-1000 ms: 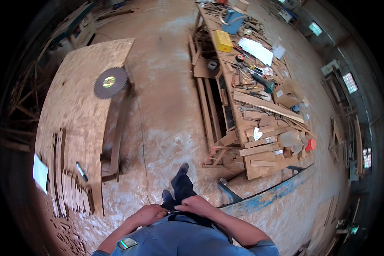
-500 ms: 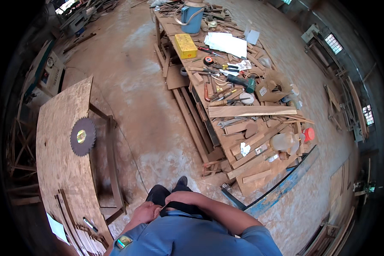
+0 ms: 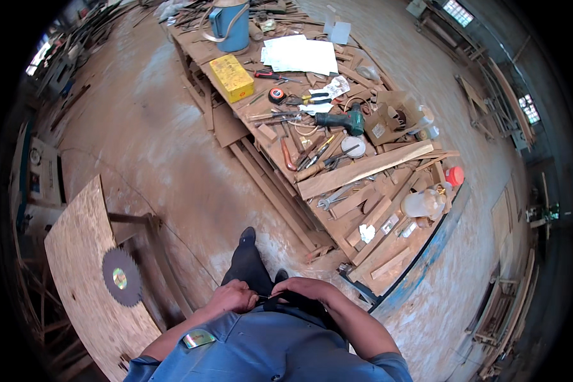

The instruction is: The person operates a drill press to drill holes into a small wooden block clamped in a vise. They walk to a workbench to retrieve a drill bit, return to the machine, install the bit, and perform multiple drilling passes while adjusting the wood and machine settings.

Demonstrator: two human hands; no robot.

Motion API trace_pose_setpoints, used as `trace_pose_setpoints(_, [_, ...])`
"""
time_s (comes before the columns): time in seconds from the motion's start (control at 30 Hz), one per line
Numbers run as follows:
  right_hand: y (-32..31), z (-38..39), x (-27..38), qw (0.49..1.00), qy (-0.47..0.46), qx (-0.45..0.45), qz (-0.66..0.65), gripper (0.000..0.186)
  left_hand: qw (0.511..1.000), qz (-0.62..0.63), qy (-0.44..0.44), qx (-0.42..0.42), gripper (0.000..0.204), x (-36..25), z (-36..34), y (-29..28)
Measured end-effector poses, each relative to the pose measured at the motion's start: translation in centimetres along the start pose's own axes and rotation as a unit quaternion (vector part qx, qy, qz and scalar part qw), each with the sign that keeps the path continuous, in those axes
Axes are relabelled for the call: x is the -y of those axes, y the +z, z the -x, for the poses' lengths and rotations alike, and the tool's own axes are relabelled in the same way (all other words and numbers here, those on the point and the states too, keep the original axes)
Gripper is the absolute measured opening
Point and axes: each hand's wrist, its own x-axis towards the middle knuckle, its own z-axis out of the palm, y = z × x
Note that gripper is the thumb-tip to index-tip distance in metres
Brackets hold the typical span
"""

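both hands meet at waist, gripping dark strap

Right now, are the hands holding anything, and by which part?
It cannot be told for sure. The left hand and the right hand meet at the person's waist, fingers closed on something small and dark there; no tool from the workbench is held.

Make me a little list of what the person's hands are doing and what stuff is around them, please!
left hand: at the waist, fingers curled on a thin dark strap
right hand: at the waist, resting on the same strap
clothing: blue work shirt, dark trousers
left side: round toothed saw blade lying flat on a chipboard panel
ahead right: long cluttered wooden workbench with a yellow rectangular box, green power drill, blue cylindrical container
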Motion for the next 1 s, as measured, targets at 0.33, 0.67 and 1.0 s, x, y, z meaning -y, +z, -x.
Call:
trace_pose_setpoints(0.33, [-2.1, -4.1, 3.0, 0.973, -0.015, -0.090, -0.210, 0.034, 0.981, 0.057, 0.056, 0.175, 0.030, 6.7, -5.9, -8.1])
trace_pose_setpoints(0.67, [-2.2, -3.7, 3.4, 0.939, 0.086, -0.241, -0.232, 0.039, 0.928, 0.249, 0.058, 0.271, 0.033, 8.3, -9.0, -10.4])
trace_pose_setpoints(1.0, [-3.9, -2.9, -0.8, 0.871, 0.100, -0.452, -0.166, 0.034, 0.803, 0.357, -0.326, 0.348, 0.038, 11.6, -4.0, -16.9])
